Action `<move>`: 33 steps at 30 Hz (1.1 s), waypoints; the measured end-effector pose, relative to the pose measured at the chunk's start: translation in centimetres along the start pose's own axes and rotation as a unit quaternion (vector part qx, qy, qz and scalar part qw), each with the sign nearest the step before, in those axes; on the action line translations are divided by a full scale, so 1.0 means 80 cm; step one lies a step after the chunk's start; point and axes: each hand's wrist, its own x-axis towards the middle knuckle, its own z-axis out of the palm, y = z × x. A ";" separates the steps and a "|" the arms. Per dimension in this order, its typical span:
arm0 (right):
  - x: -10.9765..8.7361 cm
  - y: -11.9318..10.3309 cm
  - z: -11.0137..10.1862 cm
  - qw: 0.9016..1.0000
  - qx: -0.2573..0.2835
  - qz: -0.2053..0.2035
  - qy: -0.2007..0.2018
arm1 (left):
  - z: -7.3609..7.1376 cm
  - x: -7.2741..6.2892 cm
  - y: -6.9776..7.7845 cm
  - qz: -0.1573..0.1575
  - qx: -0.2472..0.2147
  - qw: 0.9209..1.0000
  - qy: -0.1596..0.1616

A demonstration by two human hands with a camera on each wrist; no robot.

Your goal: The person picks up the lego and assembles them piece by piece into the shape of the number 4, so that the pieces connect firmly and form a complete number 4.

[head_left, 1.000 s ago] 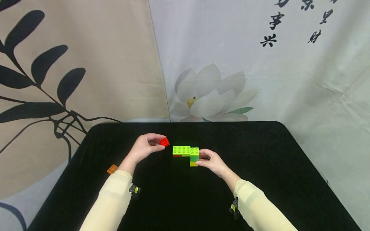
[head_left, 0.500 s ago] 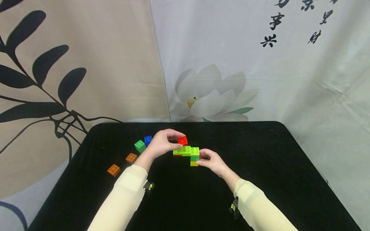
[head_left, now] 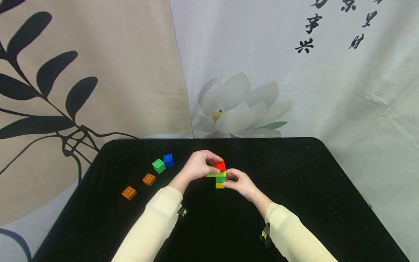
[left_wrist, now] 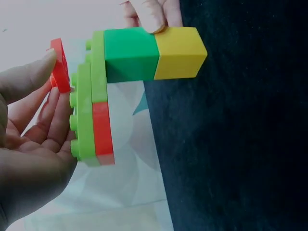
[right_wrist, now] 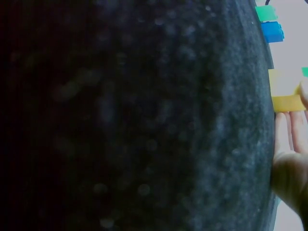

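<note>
1. Your left hand [head_left: 200, 165] has carried the red brick [head_left: 220, 166] rightward: a second ago it was off the build's left end, then over the long top lime brick [left_wrist: 85, 115]; now it is above the right end.
2. That hand pinches the red brick between thumb and fingers.
3. From the left wrist, a gap shows between the red brick and the studs of the short lime brick [left_wrist: 98, 67], so I judge it lined up roughly but not yet joined.
4. Your right hand [head_left: 240, 183] has stayed put, gripping the column where the green brick [left_wrist: 131, 55] meets the yellow brick [left_wrist: 178, 53]; that should steady the build.
5. I cannot tell whether the yellow brick touches the surface [head_left: 311, 182].
6. A red piece [left_wrist: 103, 130] sits under the long lime brick, beside the short one.
7. With your left arm moved over, four loose bricks show on your left: blue [head_left: 168, 160], light green [head_left: 158, 166] and two orange [head_left: 148, 179]. They remain unused.
</note>
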 end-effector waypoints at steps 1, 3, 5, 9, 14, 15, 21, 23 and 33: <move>0.000 0.000 0.000 1.000 0.001 -0.001 0.000 | 0.002 0.001 0.001 -0.001 0.002 1.000 -0.002; 0.000 0.000 0.000 1.000 0.005 0.000 0.000 | 0.004 0.003 0.002 -0.002 0.008 1.000 -0.004; 0.000 -0.001 0.000 1.000 0.006 0.003 -0.001 | 0.005 0.004 0.003 -0.007 0.011 1.000 -0.006; 0.000 -0.001 -0.001 1.000 0.008 0.006 -0.002 | 0.005 0.007 0.003 -0.015 0.016 1.000 -0.014; 0.000 -0.001 -0.001 1.000 0.009 0.000 -0.003 | 0.006 0.010 0.004 -0.022 0.023 0.999 -0.018; 0.000 0.000 -0.001 1.000 0.009 0.000 -0.004 | 0.006 0.011 0.004 -0.024 0.026 0.999 -0.017; -0.001 -0.002 -0.001 1.000 0.014 0.003 -0.002 | 0.004 0.017 0.007 -0.038 0.049 0.998 -0.023; -0.001 -0.002 0.000 1.000 0.013 0.005 -0.001 | 0.003 0.019 0.008 -0.044 0.053 0.997 -0.023; 0.000 0.000 -0.001 1.000 0.015 -0.001 -0.004 | 0.004 0.020 0.006 -0.056 0.029 0.998 -0.027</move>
